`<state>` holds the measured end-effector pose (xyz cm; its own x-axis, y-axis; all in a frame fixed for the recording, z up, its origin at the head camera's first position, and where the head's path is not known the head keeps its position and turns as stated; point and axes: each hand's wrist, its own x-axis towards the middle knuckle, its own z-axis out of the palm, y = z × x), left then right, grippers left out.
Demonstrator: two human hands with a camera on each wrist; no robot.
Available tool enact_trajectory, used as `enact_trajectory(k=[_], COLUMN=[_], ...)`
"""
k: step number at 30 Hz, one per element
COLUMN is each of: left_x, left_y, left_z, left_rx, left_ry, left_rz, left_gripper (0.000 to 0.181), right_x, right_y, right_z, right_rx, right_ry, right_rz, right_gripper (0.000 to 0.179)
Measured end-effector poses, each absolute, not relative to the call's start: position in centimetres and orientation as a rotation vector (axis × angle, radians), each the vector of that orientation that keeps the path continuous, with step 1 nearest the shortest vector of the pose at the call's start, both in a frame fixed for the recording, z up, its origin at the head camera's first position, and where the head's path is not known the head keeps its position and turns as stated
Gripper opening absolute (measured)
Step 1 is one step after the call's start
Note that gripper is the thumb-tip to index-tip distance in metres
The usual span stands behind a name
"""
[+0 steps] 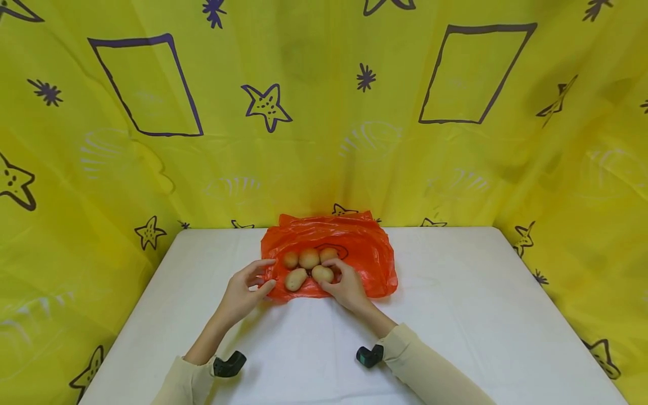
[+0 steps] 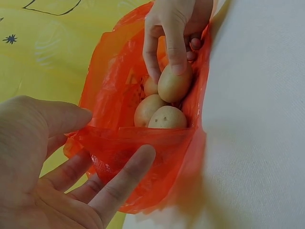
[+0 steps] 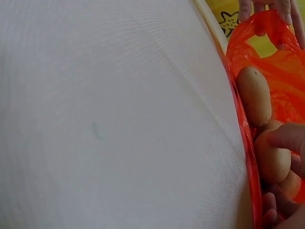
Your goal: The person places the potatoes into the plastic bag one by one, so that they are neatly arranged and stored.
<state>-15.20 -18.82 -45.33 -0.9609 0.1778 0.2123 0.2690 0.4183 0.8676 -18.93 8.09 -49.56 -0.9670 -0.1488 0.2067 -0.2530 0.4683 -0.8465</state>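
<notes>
A red plastic bag (image 1: pixel 372 270) lies spread on the white table, with several potatoes (image 1: pixel 296 279) on it in two rough rows. My right hand (image 1: pixel 350 288) pinches the front right potato (image 2: pixel 174 85) between thumb and fingers; it sits among the others. At the bag's left edge is my left hand (image 1: pixel 242 291), its fingers spread and loosely bent. In the left wrist view these fingers (image 2: pixel 125 179) lie against the raised edge of the bag, with no potato in them. Part of the back right potato (image 1: pixel 329 255) is hidden behind the right hand.
The white tabletop (image 1: pixel 455 304) extends on both sides of the bag and in front of it. A yellow curtain (image 1: pixel 314 157) with drawn stars and shells encloses the back and sides. A black wrist device (image 1: pixel 229 364) is strapped at each sleeve.
</notes>
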Motion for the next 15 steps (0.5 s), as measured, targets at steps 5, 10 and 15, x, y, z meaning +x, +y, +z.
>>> enact_trajectory(k=[5, 10, 15], left_x=[-15.4, -15.6, -15.5], left_y=[-18.9, -19.1, -19.4], left_z=[-45.2, -45.1, -45.1], left_rx=[-0.428, -0.442, -0.483], left_ry=[-2.579, -2.59, -2.591], left_rz=[-1.585, -1.606, -1.636], left_gripper=[0.045, 0.045, 0.046], right_x=[-19.0, -19.0, -19.0], right_y=[8.2, 8.5, 8.9], right_z=[-49.3, -48.8, -48.2], right_rx=[0.391, 0.447, 0.507], right_ry=[-2.603, -2.596, -2.602], right_rz=[1.535, 1.605, 1.592], right_gripper=[0.037, 0.041, 0.046])
